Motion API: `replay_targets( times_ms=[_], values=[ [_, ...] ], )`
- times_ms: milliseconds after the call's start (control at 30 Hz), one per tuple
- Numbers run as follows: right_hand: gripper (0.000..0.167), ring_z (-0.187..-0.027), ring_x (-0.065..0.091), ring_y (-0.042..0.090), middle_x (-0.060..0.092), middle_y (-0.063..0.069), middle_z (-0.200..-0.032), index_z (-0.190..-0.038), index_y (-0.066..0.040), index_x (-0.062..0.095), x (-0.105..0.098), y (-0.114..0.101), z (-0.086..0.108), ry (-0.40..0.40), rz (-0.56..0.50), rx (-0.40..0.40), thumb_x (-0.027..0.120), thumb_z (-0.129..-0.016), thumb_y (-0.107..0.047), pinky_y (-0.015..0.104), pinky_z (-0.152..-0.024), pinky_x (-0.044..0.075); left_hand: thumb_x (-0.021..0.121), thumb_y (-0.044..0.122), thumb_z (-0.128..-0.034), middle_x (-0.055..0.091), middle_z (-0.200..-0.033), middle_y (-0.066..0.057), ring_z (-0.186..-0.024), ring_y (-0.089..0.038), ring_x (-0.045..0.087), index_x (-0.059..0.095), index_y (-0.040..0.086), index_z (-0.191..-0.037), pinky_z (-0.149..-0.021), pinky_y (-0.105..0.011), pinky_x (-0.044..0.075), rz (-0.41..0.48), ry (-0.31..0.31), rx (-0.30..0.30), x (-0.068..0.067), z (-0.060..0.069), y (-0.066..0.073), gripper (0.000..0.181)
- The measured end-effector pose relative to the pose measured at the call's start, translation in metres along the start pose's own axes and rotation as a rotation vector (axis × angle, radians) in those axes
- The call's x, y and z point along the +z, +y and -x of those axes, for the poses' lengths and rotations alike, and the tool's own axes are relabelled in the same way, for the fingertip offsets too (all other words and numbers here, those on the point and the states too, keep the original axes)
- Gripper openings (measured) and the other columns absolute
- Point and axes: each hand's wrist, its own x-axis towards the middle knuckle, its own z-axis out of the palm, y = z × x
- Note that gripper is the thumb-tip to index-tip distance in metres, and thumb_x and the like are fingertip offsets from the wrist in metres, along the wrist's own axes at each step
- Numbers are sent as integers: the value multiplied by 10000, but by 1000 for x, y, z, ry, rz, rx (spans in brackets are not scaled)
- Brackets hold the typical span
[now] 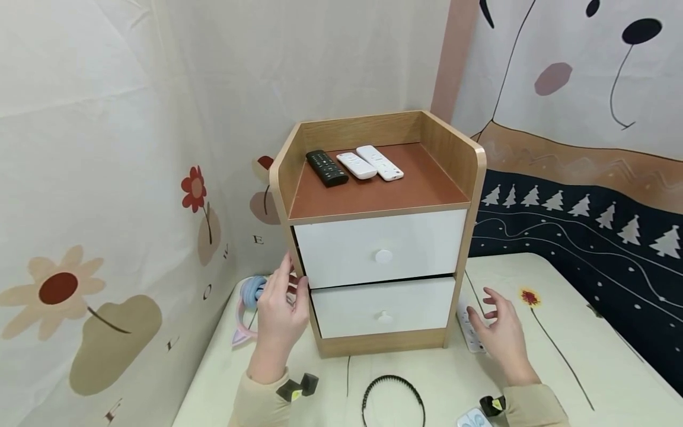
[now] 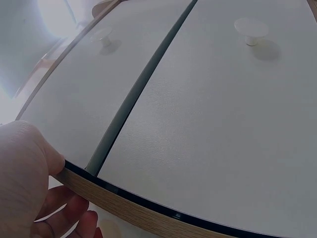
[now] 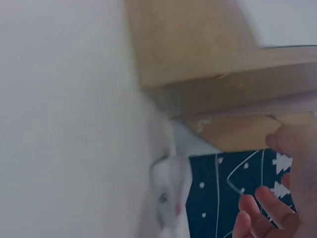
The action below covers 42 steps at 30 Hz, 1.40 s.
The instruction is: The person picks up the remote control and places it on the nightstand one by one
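A small two-drawer cabinet (image 1: 381,335) with white drawer fronts and wood-toned sides stands upright on the bed-like surface. My left hand (image 1: 283,305) holds its left side edge, thumb at the front and fingers round the side panel. In the left wrist view that thumb presses the edge by the gap between the drawers. Off the cabinet's right side hovers my right hand (image 1: 501,332), fingers loosely bent, holding nothing. Beside it lies a white power strip (image 1: 471,326), partly hidden. On the cabinet's brown top are a black remote (image 1: 326,168) and two white remotes (image 1: 380,163).
A black headband (image 1: 393,378) lies in front of the cabinet, with a light-blue case (image 1: 474,418) at the bottom edge. To the left is a pink headband (image 1: 240,323) beside a blue coiled item (image 1: 252,291). Printed fabric walls (image 1: 133,207) enclose the back and sides.
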Motion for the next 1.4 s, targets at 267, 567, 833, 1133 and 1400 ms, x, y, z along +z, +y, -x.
replay_targets(
  times_ms=[267, 567, 833, 1133, 1400],
  values=[
    [772, -1132, 641, 374, 522, 313, -1476, -1645, -3, 399, 4, 14, 4, -188, 35, 88, 764, -1030, -292, 348, -835, 526, 723, -94, -933, 733, -978, -180, -832, -275, 720, 567, -134, -1505, -618, -379, 655, -10, -15, -4, 0, 2, 0, 594],
    [991, -1295, 604, 577, 453, 427, -1520, -1671, 34, 330, 8, 24, 2, -341, 144, 105, 832, -962, -444, 707, -1051, 568, 719, -87, -935, 732, -978, -182, -827, -278, 722, 571, -131, -1503, -613, -370, 654, -10, -10, -4, -1, 0, 0, 589],
    [984, -1221, 632, 557, 532, 433, -1405, -1606, 46, 454, 9, 23, 7, -352, 217, 48, 906, -876, -433, 717, -1009, 571, 721, -86, -936, 732, -983, -182, -830, -276, 723, 568, -130, -1506, -613, -385, 656, -16, -14, -12, -1, 1, 1, 591],
    [756, -1076, 698, 394, 658, 335, -1277, -1530, 56, 556, 9, 18, 7, -344, 217, 44, 850, -926, -292, 622, -912, 617, 725, -96, -928, 738, -991, -192, -829, -287, 721, 569, -136, -1501, -616, -386, 657, -18, -3, -3, -2, 0, 0, 595],
    [554, -1064, 761, 419, 752, 308, -1243, -1401, 43, 676, 6, 19, 9, -256, 172, 65, 819, -941, -231, 549, -835, 642, 723, -93, -928, 738, -985, -190, -824, -284, 722, 572, -136, -1498, -614, -386, 653, -13, -5, -6, -1, 1, 0, 591]
  ],
)
